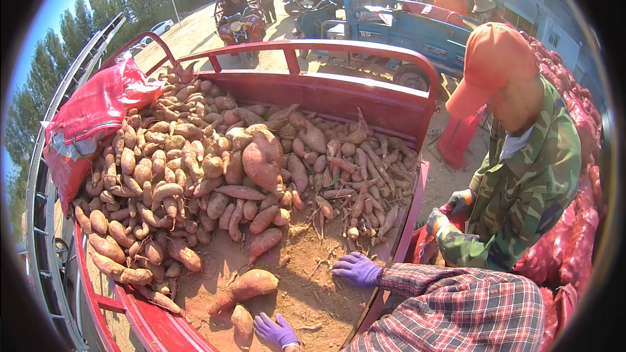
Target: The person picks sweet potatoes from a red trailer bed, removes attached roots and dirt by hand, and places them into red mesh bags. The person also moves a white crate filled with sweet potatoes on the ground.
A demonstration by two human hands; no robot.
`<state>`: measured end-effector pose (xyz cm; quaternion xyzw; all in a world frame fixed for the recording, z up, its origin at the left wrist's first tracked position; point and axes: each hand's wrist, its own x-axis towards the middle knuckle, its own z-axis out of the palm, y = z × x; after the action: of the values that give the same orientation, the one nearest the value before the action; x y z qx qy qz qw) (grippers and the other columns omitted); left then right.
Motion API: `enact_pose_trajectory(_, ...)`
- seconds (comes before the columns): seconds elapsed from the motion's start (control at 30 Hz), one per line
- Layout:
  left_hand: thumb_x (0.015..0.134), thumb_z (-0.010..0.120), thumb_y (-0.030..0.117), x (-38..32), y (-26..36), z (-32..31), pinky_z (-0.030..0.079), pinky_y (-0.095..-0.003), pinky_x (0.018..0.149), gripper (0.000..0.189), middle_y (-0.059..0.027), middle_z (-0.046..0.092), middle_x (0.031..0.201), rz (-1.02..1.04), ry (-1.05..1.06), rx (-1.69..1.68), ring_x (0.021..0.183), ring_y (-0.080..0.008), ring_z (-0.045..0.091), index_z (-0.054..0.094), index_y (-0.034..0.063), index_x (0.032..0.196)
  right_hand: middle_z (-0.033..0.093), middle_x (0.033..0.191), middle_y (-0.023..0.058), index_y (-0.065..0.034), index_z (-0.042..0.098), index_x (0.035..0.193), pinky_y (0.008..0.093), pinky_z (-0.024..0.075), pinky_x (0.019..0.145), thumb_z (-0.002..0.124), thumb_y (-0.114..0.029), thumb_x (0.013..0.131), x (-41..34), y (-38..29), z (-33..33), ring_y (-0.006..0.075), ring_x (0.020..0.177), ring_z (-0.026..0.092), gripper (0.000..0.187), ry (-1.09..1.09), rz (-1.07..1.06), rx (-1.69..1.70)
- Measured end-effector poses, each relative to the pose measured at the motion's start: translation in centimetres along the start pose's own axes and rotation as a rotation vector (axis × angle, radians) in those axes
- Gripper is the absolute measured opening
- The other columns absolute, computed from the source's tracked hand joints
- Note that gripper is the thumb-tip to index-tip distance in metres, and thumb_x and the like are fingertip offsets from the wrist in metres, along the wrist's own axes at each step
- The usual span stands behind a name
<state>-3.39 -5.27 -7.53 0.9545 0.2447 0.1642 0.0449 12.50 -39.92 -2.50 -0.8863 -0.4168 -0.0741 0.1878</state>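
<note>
My left hand (277, 330), in a purple glove, rests with fingers apart on the soil-covered bed (303, 310) of a red cargo trike. Just left of it is a small sweet potato (242, 322), near a large one (244, 289). My right hand (357, 269), gloved alike, lies flat beside the bed's right edge with fingers spread, below a pile of thin, rooty sweet potatoes (369, 190). I see nothing held in either hand. A plaid sleeve (455, 293) leads to the right one. Bigger sweet potatoes (210, 171) are heaped across the bed's far left.
A person in a camouflage jacket (538, 156) stands at the right, gloved hands on red material. Filled red mesh sacks (577, 234) are stacked behind. A red woven sack (98, 112) leans at the left. Red side panels (332, 102) border the bed; other loaded trikes (411, 34) stand beyond.
</note>
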Motion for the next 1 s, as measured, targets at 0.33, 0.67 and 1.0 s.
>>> enact_pose_trajectory(0.33,0.096,0.066,0.038,0.5,-0.2,0.0,0.031,-0.0554,0.117,0.059,-0.0230,0.050,0.146,-0.020,-0.032,-0.013,0.138,-0.0418,0.044,0.051,0.0023,0.141,0.063,0.124,0.0055,-0.0146,0.064,0.126,0.0483,0.0424,0.104,0.068,-0.027,0.089,2.0,-1.5,-0.6,0.0276,0.121,0.057,0.039,0.017,0.124,0.126)
enact_pose_trajectory(0.67,0.095,0.064,0.042,1.7,1.2,-2.1,0.032,-0.0535,0.117,0.059,-0.0220,0.052,0.144,-0.057,-0.105,0.030,0.138,-0.0398,0.044,0.057,-0.0020,0.133,0.067,0.112,0.0138,-0.0100,0.061,0.127,0.0457,0.0512,0.087,0.068,-0.021,0.094,23.0,4.9,-4.3,0.0356,0.102,0.064,0.035,0.291,0.099,0.300)
enact_pose_trajectory(1.0,0.091,0.068,0.044,1.5,0.1,-1.2,0.029,-0.0558,0.119,0.065,-0.0184,0.050,0.146,-0.106,-0.163,0.012,0.139,-0.0375,0.044,0.054,0.0026,0.140,0.062,0.127,0.0123,-0.0108,0.063,0.127,0.0495,0.0435,0.099,0.065,-0.024,0.088,44.6,8.2,-4.1,0.0351,0.121,0.055,0.041,0.293,-0.175,-0.362)
